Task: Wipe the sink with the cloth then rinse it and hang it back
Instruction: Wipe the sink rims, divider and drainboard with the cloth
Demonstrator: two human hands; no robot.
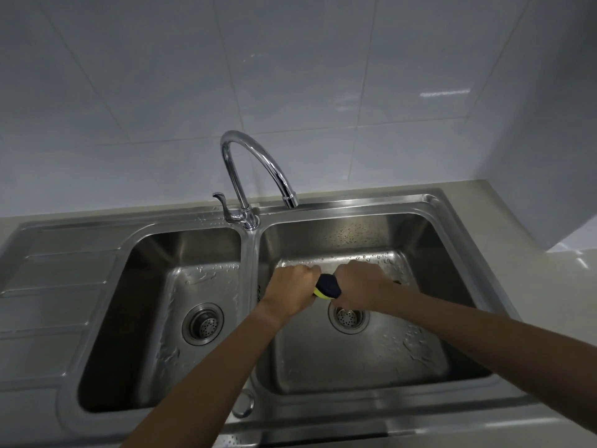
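A dark blue cloth with a yellow-green edge (328, 287) is bunched into a tight roll between my two hands, above the right basin of the steel double sink (458, 253). My left hand (292, 287) is closed around the cloth's left end. My right hand (361, 284) is closed around its right end. Both fists sit just above and behind the right drain (349, 318). Most of the cloth is hidden inside the fists. The basin floor is wet with drops and streaks.
The chrome gooseneck faucet (258, 166) arches over the divider, its spout (290, 198) at the right basin's back edge; no water runs. Its lever (221, 198) sits left. The left basin (193, 286) has its own drain (203, 323). A ribbed drainboard (48, 302) lies far left, and white tile wall stands behind.
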